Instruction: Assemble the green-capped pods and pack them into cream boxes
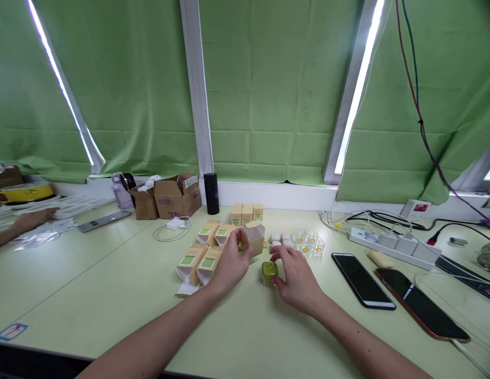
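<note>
Gripping an open carton (256,243) with the left hand (231,261), right hand (297,277) half-curled beside a green-topped jar (269,270), grip unclear

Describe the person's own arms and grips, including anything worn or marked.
The left grip and right grip are ungloved, five-fingered human hands, with no rings visible. Both the left forearm and right forearm are sleeveless, without watch or bracelet. The right forearm has small spots.

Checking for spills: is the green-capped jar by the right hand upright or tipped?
Upright: the jar stands on the table, green cap uppermost, clear body below.
</note>
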`<state>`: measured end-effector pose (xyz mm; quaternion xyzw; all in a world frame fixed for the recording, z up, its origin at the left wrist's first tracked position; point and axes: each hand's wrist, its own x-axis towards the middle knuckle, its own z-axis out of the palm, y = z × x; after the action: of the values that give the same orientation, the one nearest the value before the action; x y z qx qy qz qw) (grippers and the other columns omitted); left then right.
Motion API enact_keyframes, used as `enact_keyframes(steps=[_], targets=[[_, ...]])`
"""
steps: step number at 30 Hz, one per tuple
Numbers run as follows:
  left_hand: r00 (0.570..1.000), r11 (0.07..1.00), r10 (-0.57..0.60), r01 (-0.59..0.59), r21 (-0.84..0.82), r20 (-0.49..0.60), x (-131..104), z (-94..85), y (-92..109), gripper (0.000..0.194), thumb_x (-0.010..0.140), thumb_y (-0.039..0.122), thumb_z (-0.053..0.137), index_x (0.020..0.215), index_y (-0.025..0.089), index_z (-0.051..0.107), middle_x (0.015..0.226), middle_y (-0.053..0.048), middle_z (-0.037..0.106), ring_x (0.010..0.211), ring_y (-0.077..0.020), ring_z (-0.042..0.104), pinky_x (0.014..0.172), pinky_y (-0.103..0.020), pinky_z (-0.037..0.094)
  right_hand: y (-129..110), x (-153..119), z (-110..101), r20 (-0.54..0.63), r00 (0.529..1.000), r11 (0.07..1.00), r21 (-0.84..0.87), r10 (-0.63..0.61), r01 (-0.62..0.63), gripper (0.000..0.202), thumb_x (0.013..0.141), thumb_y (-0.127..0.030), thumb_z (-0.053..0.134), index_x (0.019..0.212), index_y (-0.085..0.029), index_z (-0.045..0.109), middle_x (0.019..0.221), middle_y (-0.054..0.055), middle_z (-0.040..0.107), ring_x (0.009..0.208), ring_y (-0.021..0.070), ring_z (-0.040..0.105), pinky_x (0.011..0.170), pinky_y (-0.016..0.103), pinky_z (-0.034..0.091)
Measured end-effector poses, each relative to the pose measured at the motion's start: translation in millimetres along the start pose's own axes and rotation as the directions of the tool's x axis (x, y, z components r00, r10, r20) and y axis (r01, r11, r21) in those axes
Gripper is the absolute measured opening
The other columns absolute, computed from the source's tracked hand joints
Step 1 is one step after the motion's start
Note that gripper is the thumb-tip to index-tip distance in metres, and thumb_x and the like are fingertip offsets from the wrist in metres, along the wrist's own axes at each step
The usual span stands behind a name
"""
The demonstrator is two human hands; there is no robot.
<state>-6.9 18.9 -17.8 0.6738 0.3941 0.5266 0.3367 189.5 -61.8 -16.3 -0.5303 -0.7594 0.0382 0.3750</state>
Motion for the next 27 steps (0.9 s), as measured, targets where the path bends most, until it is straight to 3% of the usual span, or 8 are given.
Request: enact_keyframes(steps=[5, 10, 15, 20, 24, 27], targets=[[0.999, 0.991, -0.047, 0.044, 0.129, 0.021, 0, -2.8, 2, 0.051, 0.084, 0.019, 0.069, 0.133, 0.02, 0.056, 0.131, -0.014, 0.066, 0.119, -0.0296, 0.062, 0.104, -0.048, 0.048, 10, 6, -4, 0.013, 0.996, 0.991, -0.11, 0.083, -0.081, 0.053, 0.071, -0.005, 0.068, 0.117, -0.026, 0.051, 0.108, 0.007, 0.072, 0.109, 0.0327, 0.06, 0.092, 0.047, 0.044], [0.986, 0.976, -0.119, 0.095, 0.196, 0.118, -6, -1.3, 12, 0.054, 0.08, 0.013, 0.068, 0.133, 0.02, 0.057, 0.132, -0.013, 0.068, 0.123, -0.0314, 0.063, 0.107, -0.045, 0.047, 14, 11, -10, 0.066, 0.981, 0.971, -0.169, 0.181, -0.168, 0.053, 0.074, -0.007, 0.066, 0.121, -0.024, 0.05, 0.111, 0.006, 0.073, 0.113, 0.0307, 0.058, 0.097, 0.044, 0.041], [0.97, 0.978, -0.135, 0.098, 0.184, 0.204, -13, 3.9, 6, 0.062, 0.076, 0.01, 0.067, 0.135, 0.02, 0.054, 0.129, -0.015, 0.068, 0.122, -0.0333, 0.063, 0.103, -0.046, 0.049, 16, 12, -10, 0.071, 0.976, 0.965, -0.184, 0.204, -0.188, 0.05, 0.076, -0.01, 0.067, 0.121, -0.024, 0.05, 0.112, 0.006, 0.073, 0.112, 0.0304, 0.058, 0.096, 0.043, 0.04], [0.991, 0.988, -0.013, -0.007, 0.153, 0.131, -14, 2.9, 13, 0.059, 0.073, 0.011, 0.07, 0.127, 0.022, 0.05, 0.129, -0.012, 0.062, 0.127, -0.0302, 0.057, 0.108, -0.045, 0.046, 19, 13, -9, 0.057, 0.982, 0.968, -0.185, 0.182, -0.169, 0.048, 0.076, -0.01, 0.069, 0.118, -0.025, 0.051, 0.109, 0.005, 0.074, 0.108, 0.0295, 0.059, 0.095, 0.043, 0.04], [0.986, 0.978, 0.144, -0.154, 0.141, 0.079, -16, 0.1, 26, 0.036, 0.076, 0.01, 0.067, 0.108, 0.023, 0.058, 0.124, -0.008, 0.059, 0.125, -0.0259, 0.056, 0.109, -0.042, 0.045, 20, 13, -8, 0.053, 0.983, 0.968, -0.191, 0.174, -0.161, 0.047, 0.076, -0.009, 0.068, 0.117, -0.025, 0.051, 0.106, 0.004, 0.075, 0.107, 0.0283, 0.061, 0.094, 0.042, 0.039], [0.98, 0.97, 0.169, -0.184, 0.16, 0.107, -17, -0.1, 27, 0.02, 0.081, 0.012, 0.064, 0.097, 0.023, 0.067, 0.131, -0.008, 0.057, 0.132, -0.0261, 0.053, 0.112, -0.042, 0.044, 21, 13, -8, 0.053, 0.984, 0.967, -0.202, 0.171, -0.157, 0.044, 0.076, -0.009, 0.068, 0.115, -0.025, 0.053, 0.107, 0.004, 0.074, 0.105, 0.0273, 0.063, 0.092, 0.04, 0.038]])
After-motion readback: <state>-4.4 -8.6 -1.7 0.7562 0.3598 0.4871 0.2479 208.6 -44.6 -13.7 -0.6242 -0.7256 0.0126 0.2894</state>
